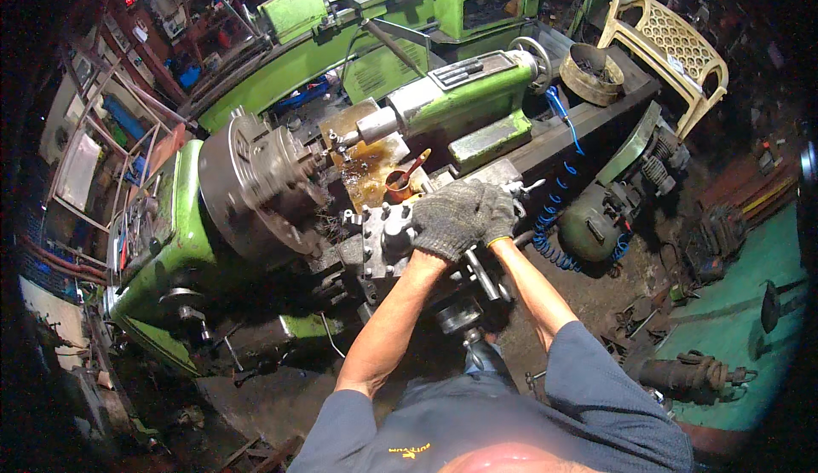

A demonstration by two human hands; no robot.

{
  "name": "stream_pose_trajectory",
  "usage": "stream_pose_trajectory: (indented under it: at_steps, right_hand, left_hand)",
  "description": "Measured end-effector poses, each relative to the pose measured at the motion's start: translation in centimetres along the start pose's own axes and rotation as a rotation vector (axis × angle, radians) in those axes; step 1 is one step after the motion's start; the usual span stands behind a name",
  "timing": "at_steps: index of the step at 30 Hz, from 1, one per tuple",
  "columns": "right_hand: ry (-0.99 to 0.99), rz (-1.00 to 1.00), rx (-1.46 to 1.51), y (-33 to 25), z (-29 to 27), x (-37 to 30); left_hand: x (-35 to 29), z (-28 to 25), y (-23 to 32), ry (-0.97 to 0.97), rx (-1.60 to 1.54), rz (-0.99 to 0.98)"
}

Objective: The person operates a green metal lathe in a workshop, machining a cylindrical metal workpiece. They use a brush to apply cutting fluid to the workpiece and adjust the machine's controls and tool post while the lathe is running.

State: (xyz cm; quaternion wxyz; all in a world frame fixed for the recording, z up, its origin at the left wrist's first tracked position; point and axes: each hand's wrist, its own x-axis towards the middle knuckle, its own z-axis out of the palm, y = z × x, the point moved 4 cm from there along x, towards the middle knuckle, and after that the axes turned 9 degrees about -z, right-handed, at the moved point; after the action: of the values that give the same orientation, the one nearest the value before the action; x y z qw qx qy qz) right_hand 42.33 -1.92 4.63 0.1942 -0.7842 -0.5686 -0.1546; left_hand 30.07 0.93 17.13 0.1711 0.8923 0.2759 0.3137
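Observation:
Both my hands wear grey knitted gloves and meet over the carriage of a green lathe. My left hand (448, 221) bends over the slide just right of the tool post (394, 233), fingers curled toward the right hand. Pressed against it, my right hand (501, 216) is closed near the slide's crank handles (483, 273). What either hand grips is hidden beneath the gloves. The large chuck (256, 179) is at the left, its jaws blurred. Facing it is the tailstock (464, 85). An orange-brown cup (398, 185) with a brush (417, 163) in it stands behind my left hand.
A round metal tub (591, 74) sits at the bed's right end, by a beige plastic chair (669, 47). A blue coiled air hose (552, 239) hangs beside a green compressor (591, 222). Another green machine (332, 47) stands behind. Metal parts (694, 375) lie on the right floor.

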Motion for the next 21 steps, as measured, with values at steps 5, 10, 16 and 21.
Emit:
stream_pose_trajectory:
  at_steps: [5, 10, 16, 21]
  right_hand:
    - [-0.126, -0.035, -0.030, -1.0, -1.4, 0.2]
    - [-0.052, -0.066, 0.055, 0.4, 0.4, -0.1]
    - [0.027, -0.050, 0.558, 2.9, -0.2, -0.8]
    - [-0.238, 0.131, 1.108, 6.3, -0.4, -0.8]
  left_hand:
    - [-0.1, 0.8, -0.6, 0.075, 0.123, -0.051]
    - [0.5, 0.8, 0.3, 0.138, 0.265, -0.087]
    - [1.0, 0.6, 1.2, 0.126, 0.318, -0.192]
    - [0.4, 0.3, 0.8, 0.135, 0.369, -0.329]
